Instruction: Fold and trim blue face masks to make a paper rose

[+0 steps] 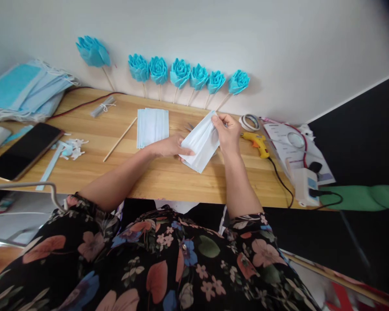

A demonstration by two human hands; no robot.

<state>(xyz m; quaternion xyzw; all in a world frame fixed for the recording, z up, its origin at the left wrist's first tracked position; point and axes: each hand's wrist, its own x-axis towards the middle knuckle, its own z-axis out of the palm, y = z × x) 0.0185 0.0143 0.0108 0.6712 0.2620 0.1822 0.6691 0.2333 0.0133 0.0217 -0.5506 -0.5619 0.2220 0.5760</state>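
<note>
Above the middle of the wooden table I hold a pale face mask point(201, 144), tilted, with no ear loops showing on it. My left hand point(171, 147) grips its lower left side, thumb on top and fingers underneath. At its upper right corner, my right hand point(227, 129) pinches the edge between thumb and fingers. A stack of flat pale masks point(153, 128) lies just left of my hands. Partly hidden behind the held mask are what look like scissors point(189, 127), of which only the tips show.
Blue mask flowers point(180, 73) on sticks lean along the wall. Left are a mask pile point(22, 88), a phone point(25, 150), scraps point(71, 148) and a wooden stick point(120, 139). Right are tape rolls point(249, 122), a yellow glue gun point(256, 144) with its cord, and a white power adapter point(306, 186).
</note>
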